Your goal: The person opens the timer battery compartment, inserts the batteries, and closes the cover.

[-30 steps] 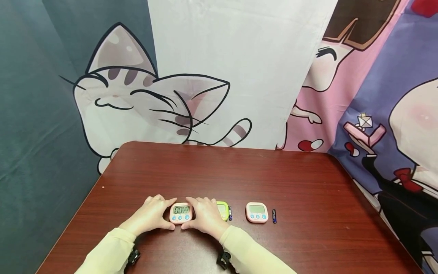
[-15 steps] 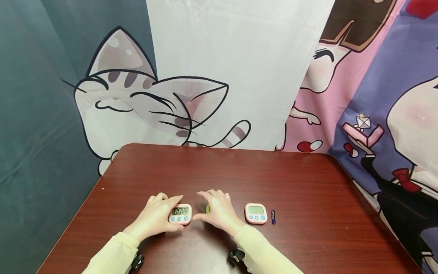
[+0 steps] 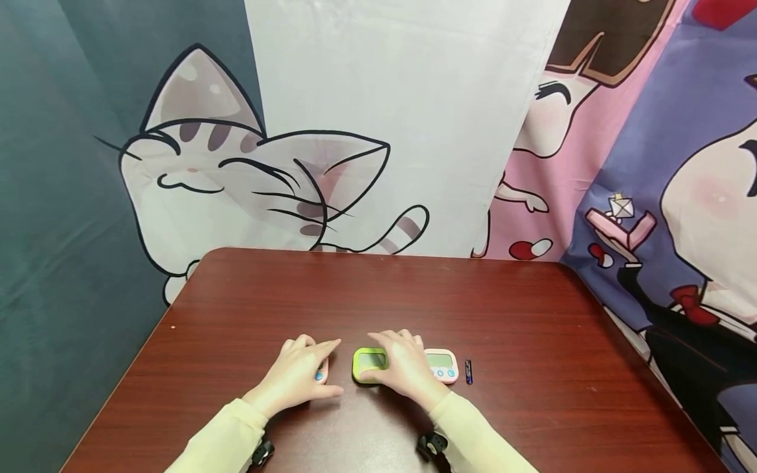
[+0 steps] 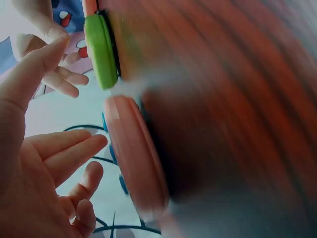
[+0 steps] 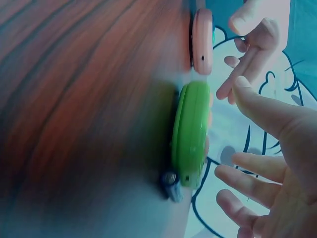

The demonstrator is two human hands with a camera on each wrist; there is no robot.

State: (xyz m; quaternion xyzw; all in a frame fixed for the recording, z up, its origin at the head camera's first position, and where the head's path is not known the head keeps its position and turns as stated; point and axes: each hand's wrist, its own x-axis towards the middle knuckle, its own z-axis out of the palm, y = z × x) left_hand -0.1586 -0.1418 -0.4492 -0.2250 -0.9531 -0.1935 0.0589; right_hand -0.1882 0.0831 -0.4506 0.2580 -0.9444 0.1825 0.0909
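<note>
My left hand (image 3: 296, 376) is spread over a pink digital timer (image 3: 322, 373), hiding most of it in the head view. The left wrist view shows the fingers apart from that timer (image 4: 136, 153), which lies on the table. Extended fingers of my right hand (image 3: 407, 369) hover at a green digital timer (image 3: 368, 360); in the right wrist view a gap separates them from its green case (image 5: 190, 134). Beside the green timer lies a small battery (image 5: 173, 187), hidden in the head view. Partly behind my right hand is a second pink timer (image 3: 442, 365).
A dark blue battery (image 3: 468, 372) lies right of the second pink timer. The reddish-brown wooden table (image 3: 378, 295) reaches back to a cartoon-printed curtain (image 3: 319, 85). Black wrist cameras (image 3: 433, 444) sit at both cuffs.
My right hand has moved right, from the first pink timer to the green one. My left hand has shifted right too, and now covers most of that pink timer.
</note>
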